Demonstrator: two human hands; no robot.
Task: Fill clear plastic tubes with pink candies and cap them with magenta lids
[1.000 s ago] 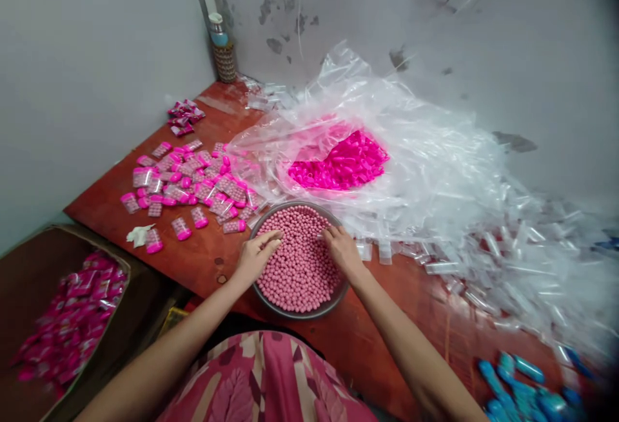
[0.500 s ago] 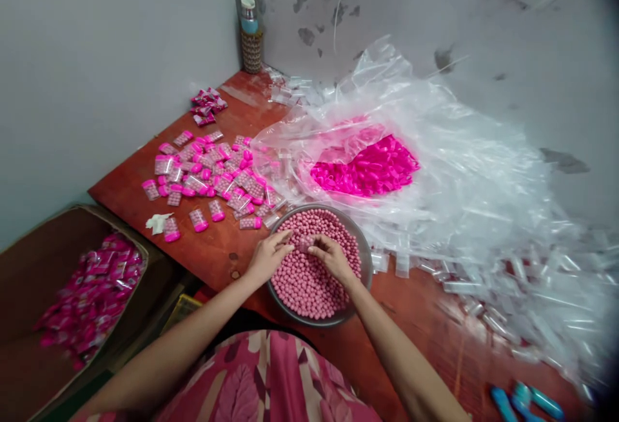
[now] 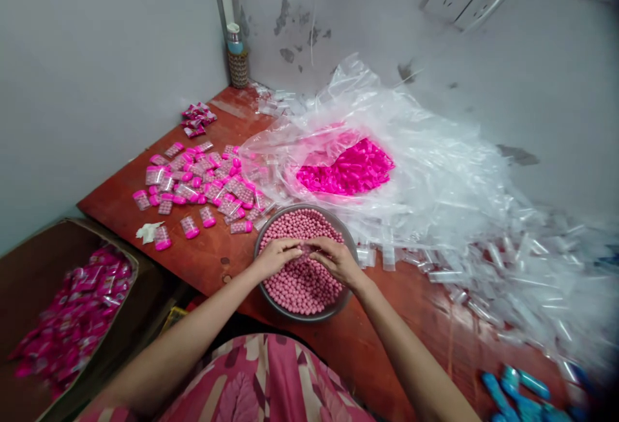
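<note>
Pink round beads or candies (image 3: 302, 290) fill a dark grey bowl (image 3: 356, 241) at the table's front edge. Over the bowl, my left hand (image 3: 276, 258) and my right hand (image 3: 338, 261) meet at the fingertips around a small clear plastic container (image 3: 305, 250). The container is mostly hidden by my fingers, and pink shows through it. Both hands have their fingers closed toward it from either side. Behind the bowl lie bright pink caps (image 3: 353, 171) in a large clear plastic bag (image 3: 425, 171).
Filled, pink-capped containers (image 3: 207, 177) lie scattered left of the bag on the red table (image 3: 401, 319). Pink packets (image 3: 198, 118) sit behind them, and more fill a cardboard box (image 3: 29, 280) at lower left. Clear empty tubes (image 3: 449, 275) and blue items (image 3: 517, 390) lie right. A bottle (image 3: 235, 42) stands in the corner.
My left hand has moved in from beside the container to meet my right hand at it. The whole view has shifted, with the table's things now slightly further left.
</note>
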